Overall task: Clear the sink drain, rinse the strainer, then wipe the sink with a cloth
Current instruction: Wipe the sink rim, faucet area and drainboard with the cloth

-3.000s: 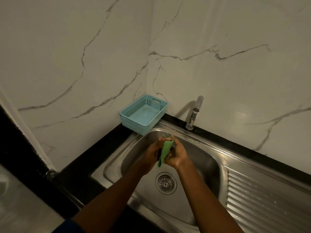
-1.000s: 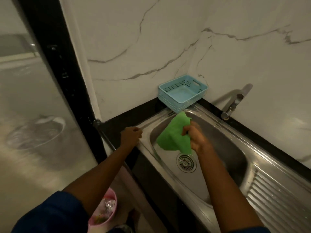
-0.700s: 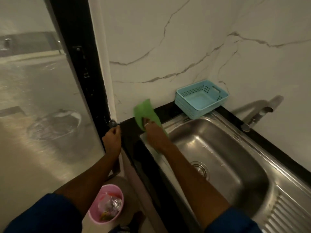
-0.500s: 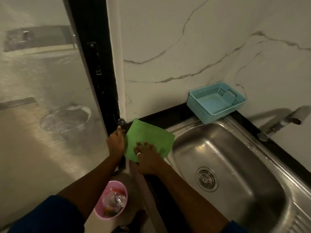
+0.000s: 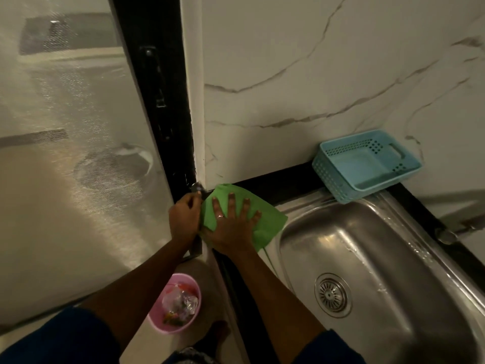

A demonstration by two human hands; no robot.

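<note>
A green cloth (image 5: 267, 222) lies spread on the black counter just left of the steel sink (image 5: 367, 245). My right hand (image 5: 231, 227) presses flat on the cloth, fingers spread, holding it down. Beside it, my left hand (image 5: 183, 219) is curled around the counter's left end edge, where a small metal fitting shows. The round strainer (image 5: 332, 294) sits in the drain at the bottom of the basin. Water streaks shine on the basin's walls.
A light blue plastic basket (image 5: 328, 177) stands in the corner behind the sink. The tap (image 5: 446, 232) is at the far right. A pink bin (image 5: 157, 313) with rubbish sits on the floor below. A glass door (image 5: 65, 179) with a black frame is on the left.
My right hand carried the cloth out of the basin to the left and laid it flat on the counter. My left hand moved to the counter's end edge. My view swung left.
</note>
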